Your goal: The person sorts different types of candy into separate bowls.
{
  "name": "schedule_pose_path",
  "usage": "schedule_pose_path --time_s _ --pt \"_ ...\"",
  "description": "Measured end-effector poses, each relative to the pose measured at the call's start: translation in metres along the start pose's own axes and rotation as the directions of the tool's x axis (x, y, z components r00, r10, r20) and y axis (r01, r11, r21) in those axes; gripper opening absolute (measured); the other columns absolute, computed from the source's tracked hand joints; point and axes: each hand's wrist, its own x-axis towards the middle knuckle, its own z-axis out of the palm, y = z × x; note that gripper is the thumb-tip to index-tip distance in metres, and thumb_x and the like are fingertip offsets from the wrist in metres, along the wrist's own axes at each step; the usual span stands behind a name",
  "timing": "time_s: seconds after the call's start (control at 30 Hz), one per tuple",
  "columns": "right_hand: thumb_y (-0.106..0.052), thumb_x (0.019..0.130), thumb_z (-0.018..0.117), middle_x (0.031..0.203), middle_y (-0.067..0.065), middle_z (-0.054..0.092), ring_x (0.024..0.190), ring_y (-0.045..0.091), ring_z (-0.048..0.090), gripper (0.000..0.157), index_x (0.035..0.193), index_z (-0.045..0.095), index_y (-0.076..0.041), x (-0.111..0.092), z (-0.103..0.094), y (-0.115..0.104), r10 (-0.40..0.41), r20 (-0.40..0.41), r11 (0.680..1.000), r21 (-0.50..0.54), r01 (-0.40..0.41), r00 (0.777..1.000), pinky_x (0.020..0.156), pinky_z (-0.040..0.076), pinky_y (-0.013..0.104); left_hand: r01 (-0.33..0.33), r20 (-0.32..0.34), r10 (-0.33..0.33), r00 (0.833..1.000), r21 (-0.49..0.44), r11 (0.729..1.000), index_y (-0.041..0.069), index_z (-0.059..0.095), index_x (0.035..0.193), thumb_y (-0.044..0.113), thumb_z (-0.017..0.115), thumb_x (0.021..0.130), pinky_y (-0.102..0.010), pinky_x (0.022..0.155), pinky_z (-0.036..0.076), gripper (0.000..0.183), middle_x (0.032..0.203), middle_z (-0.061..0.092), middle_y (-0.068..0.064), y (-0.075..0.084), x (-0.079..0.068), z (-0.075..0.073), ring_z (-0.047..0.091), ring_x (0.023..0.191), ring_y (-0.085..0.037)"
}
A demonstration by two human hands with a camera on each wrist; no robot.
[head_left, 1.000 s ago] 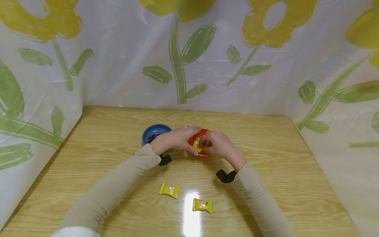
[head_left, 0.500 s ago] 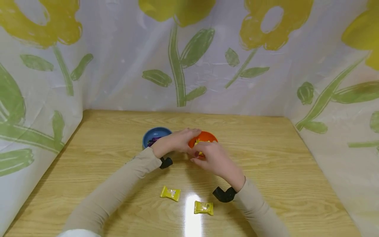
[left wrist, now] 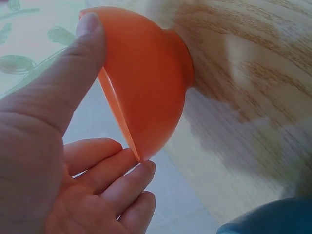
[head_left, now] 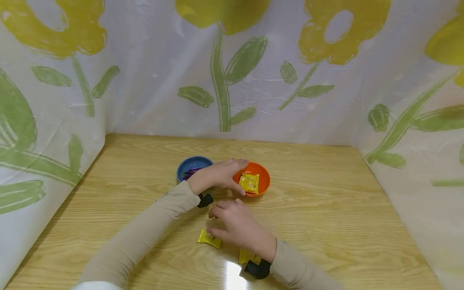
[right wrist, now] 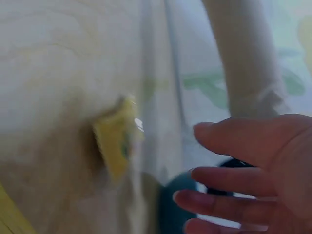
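My left hand steadies the orange bowl, thumb on the near rim and fingertips at the far rim. The left wrist view shows this hold spanning the bowl's side. Yellow wrapped candies lie inside the bowl. Over the table, nearer to me, my right hand has relaxed, parted fingers and nothing in them. Its fingertips are close to a yellow wrapped candy on the table, blurred in the right wrist view. A second candy is partly covered by the right wrist.
Left of the orange bowl stands a blue bowl holding purple wrapped pieces, partly behind the left wrist. A flowered curtain borders the wooden table at the back and sides. Black wrist mounts are on both wrists.
My right hand has come out of the orange bowl and moved toward me, over the table by the left loose candy. The left hand has stayed at the orange bowl.
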Motion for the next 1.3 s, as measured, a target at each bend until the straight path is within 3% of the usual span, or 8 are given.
schedule_pose_path --time_s 0.17,0.37,0.57,1.0,1.3 --pt "-0.043 0.083 0.079 0.096 -0.008 0.064 0.088 0.010 0.062 0.031 0.101 0.073 -0.019 0.003 0.014 -0.006 0.021 0.101 0.998 -0.067 -0.014 0.995 0.072 0.045 0.026 0.001 0.006 -0.001 1.000 0.012 1.000 0.012 0.021 0.159 0.055 0.076 0.082 -0.049 0.118 0.022 0.104 0.164 0.019 -0.007 -0.001 0.001 0.001 0.018 0.148 -0.038" --pt "-0.038 0.079 0.082 0.084 -0.012 0.057 0.075 0.006 0.054 0.022 0.088 0.069 -0.022 0.003 0.024 -0.007 0.005 0.113 0.997 -0.077 0.004 0.994 0.064 0.035 0.021 -0.008 0.008 0.008 1.000 0.020 1.000 0.011 0.021 0.159 0.055 0.075 0.082 -0.049 0.118 0.022 0.104 0.164 0.019 -0.007 -0.002 0.001 0.001 0.017 0.148 -0.040" --pt "-0.031 0.078 0.080 0.082 -0.012 0.057 0.073 0.004 0.052 0.018 0.086 0.068 -0.021 0.004 0.028 -0.009 -0.009 0.133 0.998 -0.067 0.018 0.991 0.063 0.033 0.021 -0.006 0.007 0.006 1.000 0.020 1.000 0.011 0.021 0.159 0.055 0.075 0.083 -0.048 0.118 0.022 0.104 0.164 0.019 -0.008 -0.002 0.001 0.001 0.017 0.148 -0.040" --pt "-0.026 0.071 0.077 0.070 -0.012 0.045 0.062 0.004 0.042 0.019 0.073 0.058 -0.020 0.004 0.032 -0.010 -0.113 0.060 0.989 -0.093 0.119 0.992 0.061 0.031 0.022 -0.015 -0.001 0.015 1.000 0.021 1.000 0.011 0.022 0.159 0.055 0.075 0.082 -0.048 0.118 0.023 0.104 0.164 0.020 -0.007 -0.002 0.002 0.002 0.018 0.148 -0.041" --pt "-0.030 0.073 0.079 0.076 -0.011 0.056 0.067 0.003 0.050 0.018 0.078 0.065 -0.019 0.001 0.013 -0.007 -0.130 0.047 0.985 -0.105 0.134 0.990 0.065 0.038 0.024 -0.010 -0.001 0.010 1.000 0.010 1.000 0.012 0.021 0.159 0.055 0.075 0.082 -0.048 0.118 0.023 0.104 0.164 0.019 -0.007 -0.003 0.000 0.002 0.017 0.148 -0.040"
